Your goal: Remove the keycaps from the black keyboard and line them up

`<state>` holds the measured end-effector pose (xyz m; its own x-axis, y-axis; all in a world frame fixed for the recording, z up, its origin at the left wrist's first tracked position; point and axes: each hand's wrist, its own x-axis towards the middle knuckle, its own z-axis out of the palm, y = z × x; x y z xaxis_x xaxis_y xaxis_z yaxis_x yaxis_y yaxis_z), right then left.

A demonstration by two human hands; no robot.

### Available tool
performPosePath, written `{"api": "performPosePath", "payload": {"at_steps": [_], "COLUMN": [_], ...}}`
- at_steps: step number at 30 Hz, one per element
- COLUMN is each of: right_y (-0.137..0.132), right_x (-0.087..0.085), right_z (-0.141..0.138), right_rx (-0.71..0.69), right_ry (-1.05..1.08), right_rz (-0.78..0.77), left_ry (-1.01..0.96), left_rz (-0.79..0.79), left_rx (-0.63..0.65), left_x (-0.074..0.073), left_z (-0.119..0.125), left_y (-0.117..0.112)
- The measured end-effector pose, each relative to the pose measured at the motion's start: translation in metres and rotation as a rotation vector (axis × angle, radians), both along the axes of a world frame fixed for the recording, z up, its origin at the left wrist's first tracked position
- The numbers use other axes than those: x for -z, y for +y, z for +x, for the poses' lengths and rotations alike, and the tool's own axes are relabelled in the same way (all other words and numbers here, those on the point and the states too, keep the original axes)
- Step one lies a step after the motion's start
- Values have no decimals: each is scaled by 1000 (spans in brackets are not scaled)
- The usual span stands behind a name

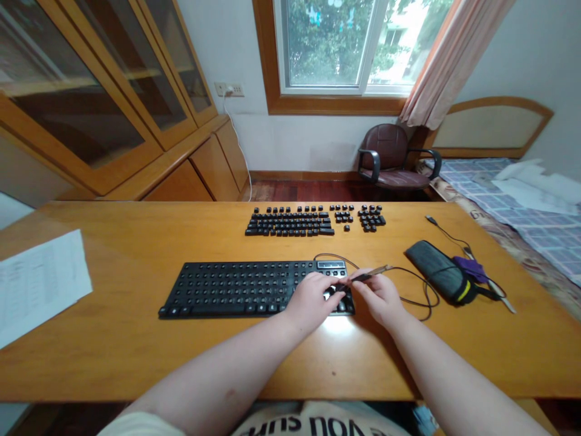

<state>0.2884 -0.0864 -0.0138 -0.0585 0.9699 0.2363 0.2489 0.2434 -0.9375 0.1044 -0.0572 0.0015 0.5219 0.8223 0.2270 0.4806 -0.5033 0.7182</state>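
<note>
A black keyboard (pixel 231 289) lies on the wooden desk, with most of its keycaps off and a few left along the bottom row and at the right end. Over its number pad, my right hand (pixel 380 298) is closed around a thin, dark tool with a brown end (pixel 384 269); its exact kind is unclear. My left hand (pixel 313 298) meets it there, thumb and fingers pinched together. Whatever sits between those left fingers is too small to make out. Both hands hide part of the number pad.
Loose black keycaps (pixel 290 224) lie in keyboard order behind the keyboard. To the right are a grey pouch (pixel 436 269), a purple cloth (pixel 469 266) and a cable with a USB plug (pixel 431 220). Paper sheets (pixel 43 281) lie at left. Beyond the desk stands a chair (pixel 388 154).
</note>
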Motion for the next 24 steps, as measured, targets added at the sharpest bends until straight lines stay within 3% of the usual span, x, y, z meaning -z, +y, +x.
{"api": "performPosePath", "payload": {"at_steps": [6, 10, 17, 24], "right_y": [-1, -1, 3, 8], "right_x": [-9, -6, 3, -4], "right_z": [-6, -7, -8, -6], "right_rx": [-43, -70, 6, -51], "right_ry": [-35, -57, 262, 493], "right_rz": [26, 46, -87, -243], "left_ry": [-22, -34, -133, -131], "left_rz": [4, 0, -161, -235], "left_rx": [13, -10, 4, 18], "left_x": [3, 3, -4, -3], "left_z": [1, 2, -1, -2], "left_y": [1, 0, 4, 6]}}
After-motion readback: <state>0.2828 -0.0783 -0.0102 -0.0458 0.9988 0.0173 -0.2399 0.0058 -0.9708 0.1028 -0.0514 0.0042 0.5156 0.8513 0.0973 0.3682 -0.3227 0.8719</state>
